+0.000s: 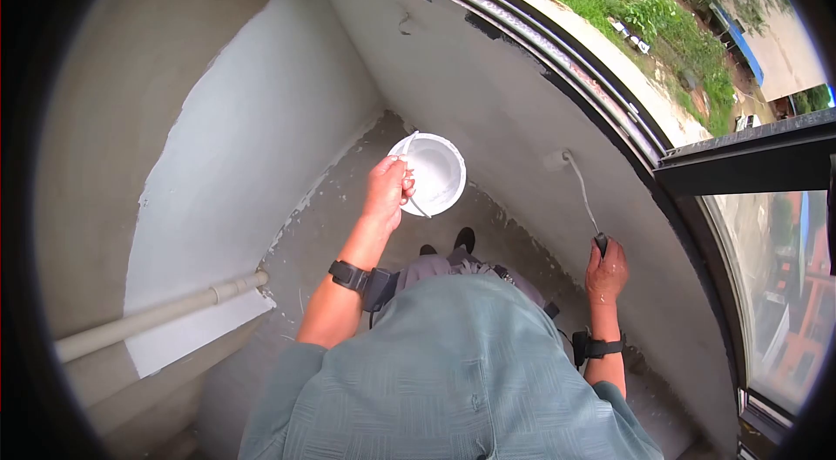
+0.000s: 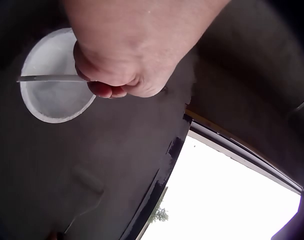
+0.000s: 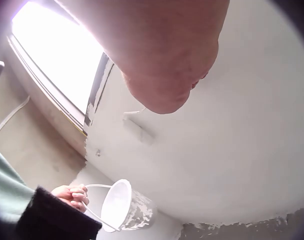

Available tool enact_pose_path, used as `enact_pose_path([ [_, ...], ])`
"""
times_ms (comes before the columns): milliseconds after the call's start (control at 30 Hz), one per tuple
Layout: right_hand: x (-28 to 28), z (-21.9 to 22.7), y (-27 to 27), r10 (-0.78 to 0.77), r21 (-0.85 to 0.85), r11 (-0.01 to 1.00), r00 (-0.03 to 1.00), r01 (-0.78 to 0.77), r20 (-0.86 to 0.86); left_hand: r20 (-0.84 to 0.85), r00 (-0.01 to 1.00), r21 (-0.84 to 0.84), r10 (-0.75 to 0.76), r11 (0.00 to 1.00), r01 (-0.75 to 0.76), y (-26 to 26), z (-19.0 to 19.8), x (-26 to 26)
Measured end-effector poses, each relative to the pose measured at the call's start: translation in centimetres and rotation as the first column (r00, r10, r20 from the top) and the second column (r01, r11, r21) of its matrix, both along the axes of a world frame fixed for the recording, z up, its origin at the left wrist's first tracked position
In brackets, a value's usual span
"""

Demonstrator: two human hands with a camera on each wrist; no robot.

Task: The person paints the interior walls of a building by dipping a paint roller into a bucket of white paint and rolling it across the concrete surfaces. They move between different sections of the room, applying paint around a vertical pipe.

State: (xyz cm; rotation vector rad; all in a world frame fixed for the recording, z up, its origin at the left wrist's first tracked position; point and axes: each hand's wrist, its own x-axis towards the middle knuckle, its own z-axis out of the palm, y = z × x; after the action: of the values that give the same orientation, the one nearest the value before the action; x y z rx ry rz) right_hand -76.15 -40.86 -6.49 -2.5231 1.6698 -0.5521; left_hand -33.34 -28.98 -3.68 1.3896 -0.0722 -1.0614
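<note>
Grip, left hand [image 1: 387, 190]: we are holding the bucket [image 1: 433, 172] by its handle. Grip, right hand [image 1: 606, 271]: we are clasping the roller [image 1: 557, 160]; keep pressure even against the wall [image 1: 522, 111].

Paint bucket [image 1: 433, 172]: white inside and out, thin white wire handle [image 1: 407, 146], grey smears on the outer wall in the right wrist view. Paint roller [image 1: 557, 159]: pale grey-white sleeve, silver shaft, black grip. Wall [image 1: 252, 138] beyond the bucket: fresh white coat over bare grey-beige plaster. Pipe [image 1: 157, 316]: cream. Shirt [image 1: 453, 373]: muted grey-green, faint woven check. Wrist straps: black. Window frame [image 1: 740, 151]: black.
</note>
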Motion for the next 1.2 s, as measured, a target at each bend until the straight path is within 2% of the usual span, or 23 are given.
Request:
enact_pose_path([
  [67,-2.6,-0.6,0.8,-0.013,-0.014,1.000,1.000,0.013,0.001,0.015,1.000,0.036,0.011,0.999,-0.012,0.9,-0.4,0.6],
  [167,-4.9,-1.1,1.8,-0.059,0.052,0.997,0.998,0.060,-0.029,0.032,0.998,0.070,0.054,0.996,-0.056,2.7,-1.3,1.4],
  [267,-3.4,-1.4,1.8,-0.072,0.041,0.997,0.997,0.072,-0.006,0.040,0.995,0.100,0.095,0.990,-0.098,4.4,-1.6,2.6],
  [467,7.8,-0.5,-0.7,-0.002,0.034,0.999,0.990,-0.003,0.139,0.044,0.987,0.148,0.153,0.976,-0.157,7.5,-2.7,5.4],
  [667,18.2,0.3,-3.5,0.058,0.012,0.998,0.991,-0.060,0.119,0.043,0.980,0.198,0.196,0.960,-0.200,11.2,-4.1,9.4],
  [967,30.5,-1.4,-5.7,0.098,0.136,0.986,0.995,-0.098,0.009,0.047,0.978,0.289,0.205,0.934,-0.210,15.9,-6.1,15.5],
  [1100,29.7,-0.6,-4.8,0.053,0.161,0.985,0.998,-0.056,0.020,0.046,0.979,0.333,0.197,0.921,-0.201,16.3,-7.3,17.8],
  [1200,25.0,-0.2,-3.6,0.005,0.156,0.988,1.000,-0.004,-0.003,0.049,0.984,0.357,0.170,0.917,-0.176,16.3,-8.5,18.9],
])
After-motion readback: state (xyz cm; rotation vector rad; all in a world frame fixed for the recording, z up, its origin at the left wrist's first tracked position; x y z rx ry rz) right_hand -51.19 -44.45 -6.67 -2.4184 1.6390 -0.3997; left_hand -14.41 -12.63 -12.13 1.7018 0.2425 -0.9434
